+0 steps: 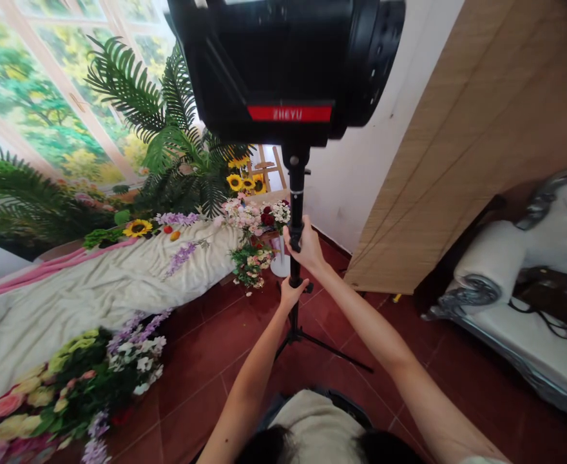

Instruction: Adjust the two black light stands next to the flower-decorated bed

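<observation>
A black light stand (296, 264) rises upright in front of me, its legs spread on the floor. On its top sits a large black studio light (283, 64) with a red label reading ZHEYU; its upper part is cut off by the frame. My right hand (308, 248) is wrapped round the pole at the upper clamp joint. Lower down, my left hand (292, 293) grips the pole by the lower knob (308, 287). The palms and some fingers are hidden behind the pole.
Left, a bed-like surface with a cream cloth (119, 277) carries flowers, with a large bouquet (71, 386) at its front. Palm fronds (167, 122) stand by the window. A wooden panel (428, 142) and a white tufted sofa (554, 232) with a dark bag are at right. Red tiles (191, 380) cover the floor.
</observation>
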The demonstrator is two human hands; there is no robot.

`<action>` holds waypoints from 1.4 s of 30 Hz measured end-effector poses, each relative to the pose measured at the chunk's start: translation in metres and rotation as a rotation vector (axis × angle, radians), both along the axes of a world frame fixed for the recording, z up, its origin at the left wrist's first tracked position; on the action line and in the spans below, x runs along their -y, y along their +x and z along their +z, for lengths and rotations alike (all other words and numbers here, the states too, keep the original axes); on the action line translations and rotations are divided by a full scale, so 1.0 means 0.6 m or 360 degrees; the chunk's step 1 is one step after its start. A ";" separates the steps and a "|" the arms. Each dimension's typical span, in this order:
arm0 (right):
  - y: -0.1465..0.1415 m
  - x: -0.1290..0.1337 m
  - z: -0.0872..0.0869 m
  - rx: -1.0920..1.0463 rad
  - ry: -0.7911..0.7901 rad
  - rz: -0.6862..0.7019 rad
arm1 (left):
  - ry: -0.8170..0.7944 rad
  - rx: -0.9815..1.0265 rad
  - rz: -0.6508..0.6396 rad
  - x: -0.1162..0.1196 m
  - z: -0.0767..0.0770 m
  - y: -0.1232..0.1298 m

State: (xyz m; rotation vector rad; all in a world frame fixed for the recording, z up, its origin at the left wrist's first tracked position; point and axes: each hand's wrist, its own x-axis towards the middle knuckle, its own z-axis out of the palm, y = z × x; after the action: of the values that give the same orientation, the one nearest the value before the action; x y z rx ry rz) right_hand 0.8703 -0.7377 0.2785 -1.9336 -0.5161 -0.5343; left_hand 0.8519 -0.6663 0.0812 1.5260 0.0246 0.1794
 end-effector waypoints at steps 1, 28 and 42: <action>-0.006 -0.001 -0.020 -0.0048 -0.0008 -0.0065 | -0.0005 0.0014 -0.0015 -0.001 -0.004 0.002; -0.032 -0.006 -0.192 -0.0336 -0.0114 -0.0264 | -0.0239 0.0239 -0.0011 0.011 -0.034 0.013; -0.093 0.110 -0.272 -0.0348 -0.0114 0.0166 | -0.0032 -0.0001 0.0007 0.009 -0.042 0.012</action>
State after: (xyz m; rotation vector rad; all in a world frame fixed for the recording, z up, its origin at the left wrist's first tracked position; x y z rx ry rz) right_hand 0.8147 -0.8038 0.1151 -1.9917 -0.4975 -0.2364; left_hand 0.8593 -0.6715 0.0558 1.5062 0.0304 0.1819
